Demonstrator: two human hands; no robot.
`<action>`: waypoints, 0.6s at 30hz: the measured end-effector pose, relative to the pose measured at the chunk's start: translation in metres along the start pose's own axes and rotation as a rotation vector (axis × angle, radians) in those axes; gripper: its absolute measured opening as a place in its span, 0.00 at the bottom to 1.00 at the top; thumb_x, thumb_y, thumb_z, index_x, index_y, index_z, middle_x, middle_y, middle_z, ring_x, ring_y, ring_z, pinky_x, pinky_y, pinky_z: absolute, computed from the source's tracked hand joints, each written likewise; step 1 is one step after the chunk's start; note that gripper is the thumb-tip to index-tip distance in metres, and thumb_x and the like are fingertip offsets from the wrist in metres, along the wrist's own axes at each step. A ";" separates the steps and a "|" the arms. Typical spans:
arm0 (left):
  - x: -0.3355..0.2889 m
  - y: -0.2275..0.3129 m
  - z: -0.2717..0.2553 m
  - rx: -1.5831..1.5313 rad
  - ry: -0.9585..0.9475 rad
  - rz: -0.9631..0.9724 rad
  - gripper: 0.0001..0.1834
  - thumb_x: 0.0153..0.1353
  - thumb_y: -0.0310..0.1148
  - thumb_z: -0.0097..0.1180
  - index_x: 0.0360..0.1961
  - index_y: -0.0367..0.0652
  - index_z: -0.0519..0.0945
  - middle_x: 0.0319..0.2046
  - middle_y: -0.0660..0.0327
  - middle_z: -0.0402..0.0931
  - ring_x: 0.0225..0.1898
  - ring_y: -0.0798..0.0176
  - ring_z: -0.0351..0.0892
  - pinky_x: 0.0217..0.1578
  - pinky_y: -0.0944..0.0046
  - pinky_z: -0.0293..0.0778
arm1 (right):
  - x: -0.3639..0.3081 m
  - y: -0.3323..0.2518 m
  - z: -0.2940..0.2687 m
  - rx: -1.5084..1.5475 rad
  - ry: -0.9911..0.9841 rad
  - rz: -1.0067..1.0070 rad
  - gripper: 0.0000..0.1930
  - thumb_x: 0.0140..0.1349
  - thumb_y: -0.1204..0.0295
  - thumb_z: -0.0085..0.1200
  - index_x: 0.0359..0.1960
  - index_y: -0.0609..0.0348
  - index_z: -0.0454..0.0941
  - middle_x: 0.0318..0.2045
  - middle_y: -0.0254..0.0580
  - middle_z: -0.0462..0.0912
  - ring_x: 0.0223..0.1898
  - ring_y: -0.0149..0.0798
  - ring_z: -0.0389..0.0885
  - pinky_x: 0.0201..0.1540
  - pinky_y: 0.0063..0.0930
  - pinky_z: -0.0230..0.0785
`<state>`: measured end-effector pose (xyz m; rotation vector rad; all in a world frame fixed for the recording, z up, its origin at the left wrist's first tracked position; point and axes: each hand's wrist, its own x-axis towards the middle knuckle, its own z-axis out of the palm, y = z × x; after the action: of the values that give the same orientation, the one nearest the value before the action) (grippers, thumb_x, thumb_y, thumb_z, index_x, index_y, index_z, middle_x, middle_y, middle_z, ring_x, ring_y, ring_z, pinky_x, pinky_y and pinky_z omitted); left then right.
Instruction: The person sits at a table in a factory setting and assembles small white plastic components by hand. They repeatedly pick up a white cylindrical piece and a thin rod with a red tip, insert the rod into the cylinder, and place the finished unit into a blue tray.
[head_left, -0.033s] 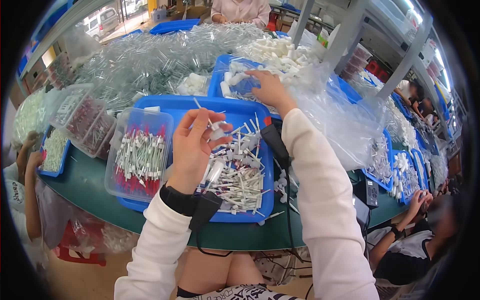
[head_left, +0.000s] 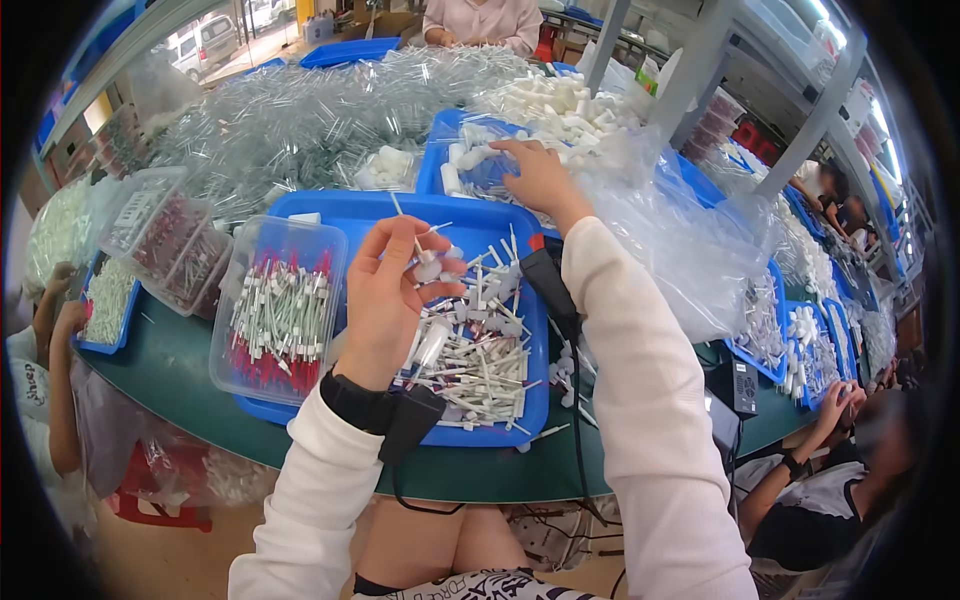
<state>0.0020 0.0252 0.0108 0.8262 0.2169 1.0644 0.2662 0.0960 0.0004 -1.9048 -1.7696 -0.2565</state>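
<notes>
My left hand (head_left: 385,290) is closed around a thin white stick (head_left: 398,203) with a whitish cap-like piece (head_left: 428,268) near the fingers. It hangs over a large blue tray (head_left: 375,208) heaped with thin white sticks (head_left: 480,365), some with pinkish parts, and small pale caps. A white cylinder (head_left: 432,340) lies on that heap beside my palm. Farther off, my right hand (head_left: 545,180) reaches over a smaller blue tray (head_left: 432,160), fingers apart. White cylindrical pieces (head_left: 452,180) and clear plastic lie there, close to its fingertips.
A clear box (head_left: 222,340) of white-and-red sticks overlaps the tray's left side. Clear tubes (head_left: 290,120) are piled behind. Plastic bags (head_left: 670,240) lie right of my arm, and a black cable (head_left: 577,400) crosses the green table (head_left: 480,475). Co-workers sit on both sides and opposite.
The stick and cap piece in my left hand have shifted slightly, with the cap a little more to the left. My right hand has stayed at the smaller tray.
</notes>
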 end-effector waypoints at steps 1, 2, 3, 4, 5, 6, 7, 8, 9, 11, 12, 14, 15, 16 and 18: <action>-0.001 0.003 -0.003 -0.002 -0.020 -0.027 0.11 0.63 0.38 0.47 0.38 0.40 0.72 0.30 0.60 0.72 0.29 0.64 0.74 0.28 0.64 0.72 | 0.003 -0.009 -0.004 0.014 -0.067 0.094 0.21 0.47 0.71 0.50 0.47 0.43 0.73 0.43 0.48 0.74 0.48 0.51 0.70 0.51 0.42 0.62; -0.002 0.005 -0.007 -0.005 -0.040 -0.055 0.12 0.64 0.39 0.45 0.39 0.41 0.71 0.27 0.62 0.70 0.25 0.67 0.69 0.24 0.67 0.67 | 0.005 -0.018 -0.008 0.026 -0.135 0.189 0.21 0.48 0.70 0.51 0.47 0.43 0.73 0.41 0.48 0.74 0.49 0.51 0.70 0.51 0.42 0.61; -0.003 0.008 -0.008 -0.012 -0.065 -0.083 0.13 0.65 0.40 0.43 0.40 0.42 0.71 0.25 0.64 0.68 0.20 0.71 0.65 0.21 0.71 0.63 | 0.005 -0.025 -0.015 -0.066 -0.127 0.195 0.21 0.47 0.69 0.51 0.47 0.42 0.73 0.41 0.47 0.74 0.49 0.51 0.69 0.52 0.42 0.61; -0.003 0.009 -0.009 -0.018 -0.089 -0.111 0.13 0.66 0.41 0.41 0.40 0.42 0.70 0.22 0.66 0.65 0.16 0.75 0.60 0.17 0.74 0.58 | 0.006 -0.032 -0.021 -0.158 -0.119 0.200 0.21 0.47 0.68 0.52 0.47 0.42 0.73 0.41 0.47 0.74 0.50 0.51 0.69 0.52 0.42 0.61; -0.002 0.009 -0.008 0.027 -0.037 -0.084 0.14 0.66 0.40 0.41 0.42 0.41 0.71 0.22 0.67 0.64 0.16 0.76 0.57 0.17 0.75 0.56 | 0.007 -0.037 -0.024 -0.249 -0.111 0.205 0.21 0.47 0.67 0.53 0.46 0.41 0.73 0.40 0.47 0.74 0.50 0.50 0.69 0.52 0.42 0.61; -0.002 0.004 -0.005 0.070 0.012 -0.062 0.14 0.67 0.39 0.41 0.43 0.40 0.71 0.23 0.68 0.64 0.16 0.77 0.54 0.17 0.76 0.53 | 0.009 -0.035 -0.022 -0.164 -0.017 0.142 0.20 0.46 0.65 0.53 0.46 0.40 0.74 0.41 0.46 0.74 0.51 0.50 0.69 0.52 0.43 0.60; -0.001 0.001 -0.002 0.113 0.062 -0.041 0.15 0.67 0.38 0.40 0.44 0.39 0.71 0.23 0.68 0.63 0.16 0.78 0.51 0.17 0.76 0.51 | 0.012 -0.034 -0.019 -0.077 0.076 0.078 0.20 0.46 0.64 0.53 0.45 0.40 0.74 0.42 0.46 0.73 0.51 0.50 0.68 0.53 0.44 0.58; -0.001 -0.001 0.001 0.103 0.079 -0.032 0.15 0.67 0.37 0.41 0.46 0.37 0.71 0.24 0.68 0.63 0.17 0.78 0.51 0.18 0.76 0.51 | 0.014 -0.033 -0.016 0.011 0.169 0.014 0.20 0.45 0.62 0.53 0.45 0.40 0.74 0.42 0.45 0.73 0.52 0.49 0.68 0.54 0.46 0.57; 0.000 -0.002 0.001 0.099 0.099 -0.023 0.15 0.66 0.36 0.41 0.47 0.36 0.70 0.26 0.69 0.64 0.17 0.78 0.50 0.19 0.76 0.52 | 0.015 -0.042 -0.014 -0.005 0.104 0.020 0.20 0.45 0.61 0.53 0.45 0.41 0.74 0.43 0.45 0.73 0.52 0.50 0.68 0.53 0.46 0.58; 0.000 -0.002 0.000 0.095 0.124 -0.007 0.16 0.66 0.34 0.41 0.49 0.35 0.70 0.28 0.69 0.64 0.19 0.78 0.51 0.20 0.76 0.52 | 0.018 -0.069 -0.013 -0.034 -0.028 0.032 0.21 0.46 0.58 0.54 0.45 0.42 0.74 0.44 0.46 0.72 0.50 0.51 0.70 0.53 0.46 0.60; 0.001 -0.003 0.000 0.091 0.121 0.001 0.16 0.66 0.34 0.42 0.49 0.34 0.70 0.29 0.69 0.64 0.19 0.78 0.51 0.21 0.76 0.52 | 0.018 -0.074 -0.008 -0.062 -0.076 0.050 0.22 0.46 0.56 0.54 0.45 0.41 0.74 0.44 0.46 0.72 0.49 0.51 0.71 0.51 0.45 0.62; 0.001 -0.004 0.001 0.087 0.113 0.014 0.16 0.65 0.33 0.43 0.50 0.34 0.70 0.30 0.69 0.65 0.20 0.78 0.52 0.22 0.76 0.53 | 0.015 -0.081 0.000 -0.118 -0.172 0.086 0.23 0.45 0.53 0.54 0.45 0.40 0.74 0.44 0.46 0.72 0.45 0.51 0.73 0.48 0.44 0.66; 0.001 -0.003 0.002 0.089 0.112 0.023 0.16 0.65 0.33 0.43 0.50 0.34 0.70 0.30 0.69 0.65 0.20 0.78 0.52 0.22 0.76 0.53 | 0.015 -0.083 0.004 -0.120 -0.157 0.091 0.22 0.47 0.54 0.54 0.45 0.41 0.73 0.44 0.46 0.71 0.44 0.52 0.74 0.47 0.44 0.66; 0.000 -0.002 0.002 0.091 0.110 0.031 0.16 0.65 0.33 0.43 0.50 0.33 0.70 0.30 0.69 0.65 0.20 0.78 0.52 0.22 0.76 0.53 | 0.014 -0.085 0.008 -0.123 -0.142 0.096 0.21 0.48 0.55 0.53 0.45 0.41 0.73 0.45 0.46 0.71 0.43 0.52 0.75 0.46 0.44 0.67; 0.000 -0.001 0.001 0.077 0.095 0.065 0.16 0.65 0.33 0.43 0.50 0.34 0.70 0.30 0.69 0.65 0.20 0.78 0.52 0.22 0.76 0.53 | 0.014 -0.082 0.014 -0.106 -0.118 0.064 0.18 0.50 0.59 0.52 0.45 0.42 0.73 0.45 0.47 0.71 0.42 0.53 0.75 0.44 0.44 0.68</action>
<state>0.0028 0.0244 0.0106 0.8572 0.3145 1.1633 0.1858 0.1160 0.0150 -2.0866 -1.7988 -0.2228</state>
